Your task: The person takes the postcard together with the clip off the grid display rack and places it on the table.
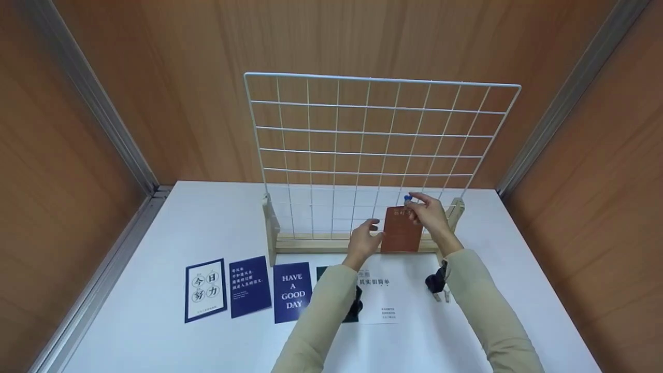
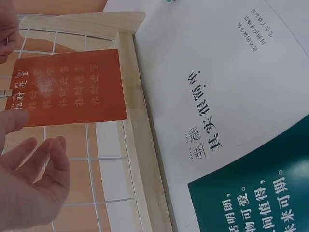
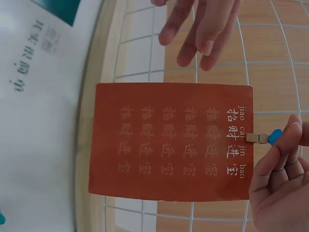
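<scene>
A reddish-brown card (image 1: 401,230) with Chinese writing hangs upright against the white wire grid (image 1: 357,129), near its lower right. On the card's top edge sits a small wooden clothespin (image 3: 257,138) with a blue decoration. My right hand (image 1: 430,213) pinches the clothespin at its blue end between thumb and fingers. To the left of the card is my left hand (image 1: 364,241), its fingers loosely bent and holding nothing. In the left wrist view the left thumb overlaps the card's edge; whether it touches cannot be told.
Wooden feet (image 1: 271,228) hold the grid on the white table (image 1: 217,217). In front lie a white-and-blue card (image 1: 206,290), two blue cards (image 1: 250,286) (image 1: 292,292), a green card (image 2: 207,193) and a white card (image 1: 380,298), partly behind the left sleeve.
</scene>
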A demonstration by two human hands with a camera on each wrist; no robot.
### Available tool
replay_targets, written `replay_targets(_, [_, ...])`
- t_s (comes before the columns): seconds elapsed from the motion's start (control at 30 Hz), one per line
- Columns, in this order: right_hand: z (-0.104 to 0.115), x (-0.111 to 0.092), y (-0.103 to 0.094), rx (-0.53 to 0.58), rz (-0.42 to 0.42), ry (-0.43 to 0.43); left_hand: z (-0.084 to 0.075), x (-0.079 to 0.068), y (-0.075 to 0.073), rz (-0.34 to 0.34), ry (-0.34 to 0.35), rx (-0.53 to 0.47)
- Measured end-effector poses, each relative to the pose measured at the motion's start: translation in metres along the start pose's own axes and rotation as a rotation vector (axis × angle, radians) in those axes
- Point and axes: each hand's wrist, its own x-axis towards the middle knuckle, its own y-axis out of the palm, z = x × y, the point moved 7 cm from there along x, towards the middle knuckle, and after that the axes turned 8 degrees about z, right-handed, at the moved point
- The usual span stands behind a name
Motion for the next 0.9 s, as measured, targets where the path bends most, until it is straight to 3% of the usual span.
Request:
replay_targets(0.2, [-0.004, 0.002, 0.008, -0.020, 0.006, 0.018, -0.001, 0.002, -0.001, -0.002, -0.023, -0.021])
replay_targets(0.9, [-0.009, 0.004, 0.009, 0.088, -0.044, 0.052, -0.013, 0.015, 0.008, 0.037, -0.005, -0.078])
